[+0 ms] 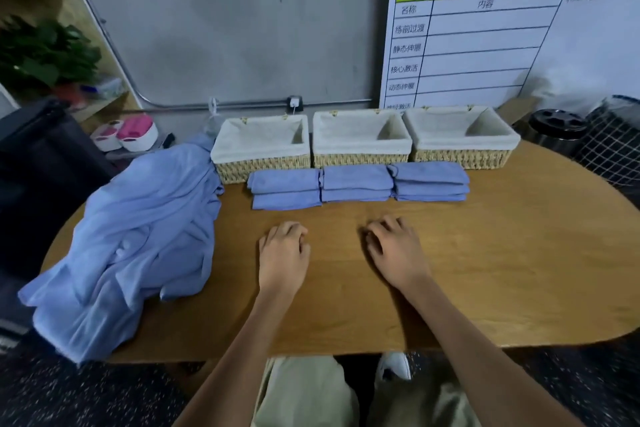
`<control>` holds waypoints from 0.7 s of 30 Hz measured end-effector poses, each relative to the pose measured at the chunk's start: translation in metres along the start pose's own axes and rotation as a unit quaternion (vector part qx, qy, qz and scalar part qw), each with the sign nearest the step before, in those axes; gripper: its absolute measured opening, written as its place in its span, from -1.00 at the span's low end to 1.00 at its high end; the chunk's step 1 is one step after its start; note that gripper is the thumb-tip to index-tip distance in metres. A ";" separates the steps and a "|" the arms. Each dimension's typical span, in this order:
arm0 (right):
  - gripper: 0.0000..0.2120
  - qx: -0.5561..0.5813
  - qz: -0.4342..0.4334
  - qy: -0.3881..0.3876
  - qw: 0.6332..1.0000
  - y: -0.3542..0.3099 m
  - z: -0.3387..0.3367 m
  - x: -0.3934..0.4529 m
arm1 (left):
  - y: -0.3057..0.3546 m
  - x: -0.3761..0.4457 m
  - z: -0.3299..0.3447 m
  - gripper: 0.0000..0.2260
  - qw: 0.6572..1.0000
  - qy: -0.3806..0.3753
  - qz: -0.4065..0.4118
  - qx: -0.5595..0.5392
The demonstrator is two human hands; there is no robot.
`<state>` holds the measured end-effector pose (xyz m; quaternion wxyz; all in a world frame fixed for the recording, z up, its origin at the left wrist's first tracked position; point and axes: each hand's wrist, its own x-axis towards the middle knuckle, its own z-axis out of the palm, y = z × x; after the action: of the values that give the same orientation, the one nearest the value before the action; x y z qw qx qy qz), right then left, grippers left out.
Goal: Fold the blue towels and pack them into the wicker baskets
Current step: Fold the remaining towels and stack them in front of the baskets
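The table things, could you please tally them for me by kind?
Wicker baskets: 3
Stacks of folded blue towels: 3
Heaps of unfolded blue cloth: 1
Total: 7

A wooden table [485, 270] with rounded ends. Along its far edge stand three lined baskets in a row: left basket [260, 146], middle basket [361, 139], right basket [461, 137]. Just in front of them lie three stacks of folded towels [358, 185], side by side. A heap of unfolded towels [135, 239] covers the table's left end. Both hands, left hand [284, 255] and right hand [394, 251], rest on the bare wood near the middle, fingers loosely curled.
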<state>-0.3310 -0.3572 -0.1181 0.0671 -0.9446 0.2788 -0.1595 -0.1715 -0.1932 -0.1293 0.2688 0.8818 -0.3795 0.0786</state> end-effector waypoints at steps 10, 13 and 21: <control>-0.74 0.042 0.030 -0.031 0.998 -0.038 -0.013 0.019 | -0.070 0.049 -0.097 -0.83 0.997 0.038 0.011 0.069; -0.77 0.090 0.002 -0.032 0.995 -0.071 -0.007 0.031 | -0.133 0.084 -0.141 -0.85 0.985 0.023 -0.036 0.169; -0.79 0.118 -0.097 -0.055 0.987 -0.150 0.013 0.083 | -0.210 0.115 -0.142 -0.80 0.973 -0.050 -0.054 0.217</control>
<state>-0.1852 -0.2764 -0.0760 0.1770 -0.9601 0.1609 -0.1450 0.0672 -0.0707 -0.0573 0.0558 0.9411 -0.3180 0.0999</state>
